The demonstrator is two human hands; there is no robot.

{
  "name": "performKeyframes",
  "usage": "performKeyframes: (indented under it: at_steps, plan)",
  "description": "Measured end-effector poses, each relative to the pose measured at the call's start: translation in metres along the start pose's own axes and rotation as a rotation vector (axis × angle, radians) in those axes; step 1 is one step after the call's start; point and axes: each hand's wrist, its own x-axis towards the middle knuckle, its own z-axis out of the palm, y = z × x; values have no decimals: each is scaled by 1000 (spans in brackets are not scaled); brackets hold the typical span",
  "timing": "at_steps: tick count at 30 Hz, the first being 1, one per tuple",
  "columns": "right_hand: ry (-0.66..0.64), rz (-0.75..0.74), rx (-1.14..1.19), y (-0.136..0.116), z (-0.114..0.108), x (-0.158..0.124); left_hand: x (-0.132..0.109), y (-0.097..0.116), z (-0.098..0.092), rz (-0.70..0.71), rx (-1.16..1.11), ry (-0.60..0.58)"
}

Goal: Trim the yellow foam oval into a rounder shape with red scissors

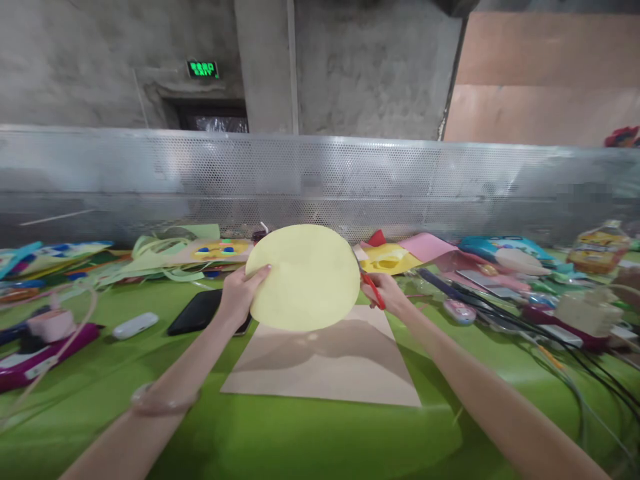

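My left hand [243, 289] pinches the left edge of a round piece of pale yellow paper [306, 279], its thumb on the near face. The paper is held up above the table and tilted toward me. My right hand [386, 293] is closed round the red handles of a pair of scissors [373, 291]. Their blades point up along the paper's right edge; how far apart they are I cannot tell. Below the paper, a sheet of beige paper [325, 373] lies flat with shadows across it.
The table has a green cover [280, 440]. A black phone [196, 312] and a white oval case [135, 326] lie at left. Coloured paper scraps [430, 248] line the back before a perforated metal screen [320, 170]. Black cables [530, 328] and a bottle [600, 247] are at right.
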Motion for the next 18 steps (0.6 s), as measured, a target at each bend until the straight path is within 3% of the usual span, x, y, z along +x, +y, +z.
performKeyframes:
  at_steps: [9, 18]
  plan:
    - [79, 11, 40, -12, -6, -4, 1, 2, -1, -38, -41, -29]
    - [-26, -10, 31, -17, -13, -5, -1, 4, 0, -58, -22, -50]
